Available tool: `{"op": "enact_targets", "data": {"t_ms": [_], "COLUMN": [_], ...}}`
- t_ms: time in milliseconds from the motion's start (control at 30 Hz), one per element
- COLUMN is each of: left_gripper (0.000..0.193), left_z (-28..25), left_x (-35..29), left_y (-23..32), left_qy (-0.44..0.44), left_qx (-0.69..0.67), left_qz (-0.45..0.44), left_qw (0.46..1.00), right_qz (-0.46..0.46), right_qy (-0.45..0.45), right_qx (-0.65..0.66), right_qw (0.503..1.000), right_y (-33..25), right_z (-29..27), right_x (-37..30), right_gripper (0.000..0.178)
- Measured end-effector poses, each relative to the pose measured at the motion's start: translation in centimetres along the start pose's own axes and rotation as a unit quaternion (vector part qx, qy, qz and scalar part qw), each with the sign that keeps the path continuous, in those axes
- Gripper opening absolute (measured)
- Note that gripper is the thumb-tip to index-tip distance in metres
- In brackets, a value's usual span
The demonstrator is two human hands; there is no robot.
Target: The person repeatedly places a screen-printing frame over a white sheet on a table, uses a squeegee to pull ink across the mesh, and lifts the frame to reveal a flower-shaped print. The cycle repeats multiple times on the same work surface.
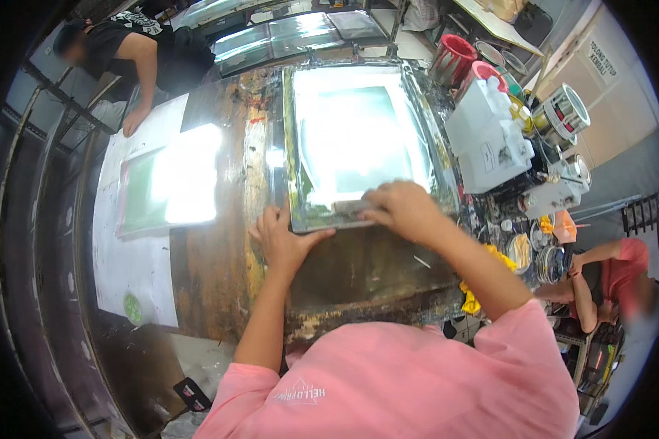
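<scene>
The rectangular, grey-framed screen (359, 139) with a pale, glossy surface lies on the stained brown wooden table (205, 293). At its near-left corner, the left hand (284, 241) is spread, thumb along the near edge; the right hand (400, 208) grips a flat tan bar (349, 206) just inside that edge. Brown tabletop shows left of the screen and in front of it; translucent white plastic jugs (477, 121) stand close by its right edge.

The left grip (282, 238) spreads its thumb (317, 237) wide while the right grip (404, 209) (forearm (483, 272) slanting inward) curls.
</scene>
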State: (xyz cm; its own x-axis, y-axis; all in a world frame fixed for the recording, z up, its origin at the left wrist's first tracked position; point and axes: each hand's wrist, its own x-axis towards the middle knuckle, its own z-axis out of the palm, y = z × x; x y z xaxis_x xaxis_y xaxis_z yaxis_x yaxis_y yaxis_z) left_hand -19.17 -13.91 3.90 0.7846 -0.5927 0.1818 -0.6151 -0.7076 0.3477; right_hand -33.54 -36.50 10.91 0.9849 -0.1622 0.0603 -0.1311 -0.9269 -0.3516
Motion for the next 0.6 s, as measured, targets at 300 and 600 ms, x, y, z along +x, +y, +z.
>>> {"op": "enact_targets", "data": {"t_ms": [300,600], "left_gripper": [0.104,0.126], "left_z": [2.3,2.6], "left_x": [0.6,0.6], "left_y": [-2.0,-2.2], "left_qy": [0.022,0.073], "left_qx": [-0.086,-0.155], "left_qz": [0.031,0.069], "left_qw": [0.996,0.983], "right_qz": [-0.026,-0.022], "right_qy": [0.111,0.011], "right_qx": [-0.109,-0.071], "right_qw": [0.987,0.997], "right_y": [6.5,14.9], "right_z": [5.1,-2.0], "right_x": [7.2,23.6], "right_gripper": [0.04,0.041]}}
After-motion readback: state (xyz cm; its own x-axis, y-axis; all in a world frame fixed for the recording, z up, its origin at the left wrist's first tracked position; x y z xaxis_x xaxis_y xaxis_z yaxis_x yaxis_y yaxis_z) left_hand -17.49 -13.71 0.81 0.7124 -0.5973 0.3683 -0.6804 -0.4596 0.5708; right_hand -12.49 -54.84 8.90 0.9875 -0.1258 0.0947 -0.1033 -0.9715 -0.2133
